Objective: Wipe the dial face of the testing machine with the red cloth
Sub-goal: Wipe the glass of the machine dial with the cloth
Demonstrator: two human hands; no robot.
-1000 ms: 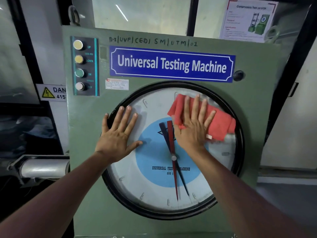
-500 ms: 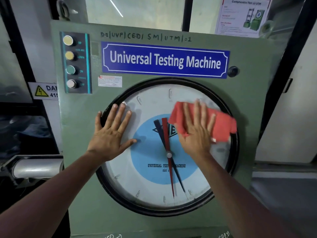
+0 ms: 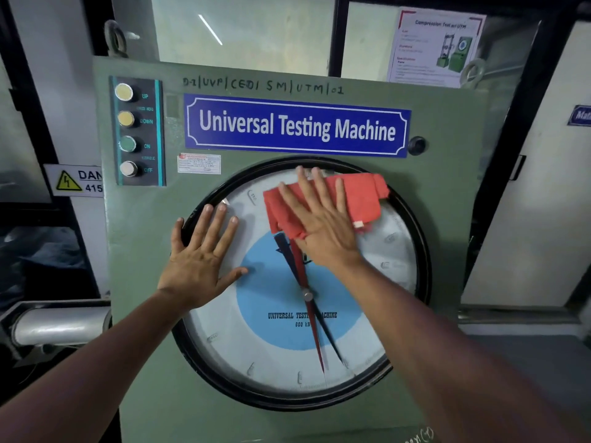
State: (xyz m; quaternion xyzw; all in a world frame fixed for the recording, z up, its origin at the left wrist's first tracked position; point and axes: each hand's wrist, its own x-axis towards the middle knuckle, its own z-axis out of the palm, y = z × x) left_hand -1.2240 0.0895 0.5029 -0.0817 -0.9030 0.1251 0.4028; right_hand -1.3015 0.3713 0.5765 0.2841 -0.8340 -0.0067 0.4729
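Note:
The round dial face [image 3: 271, 356], white with a blue centre and a black rim, fills the middle of the green testing machine [image 3: 144, 314]. A red and a dark pointer cross it. My right hand [image 3: 319, 225] lies flat with fingers spread on the red cloth [image 3: 364, 196], pressing it against the top of the dial glass, just under the rim. My left hand [image 3: 201, 254] rests flat and empty on the dial's upper left edge, fingers apart, some fingers over the black rim.
A blue "Universal Testing Machine" nameplate [image 3: 297, 126] sits above the dial. A panel of several push buttons [image 3: 137, 132] is at upper left. A danger sign [image 3: 76, 180] and a silver cylinder [image 3: 60, 324] are to the left; a white door [image 3: 527, 219] stands to the right.
My right hand has slid the red cloth up and to the left, from the dial's right side to its top. My left hand has stayed pressed on the upper left edge.

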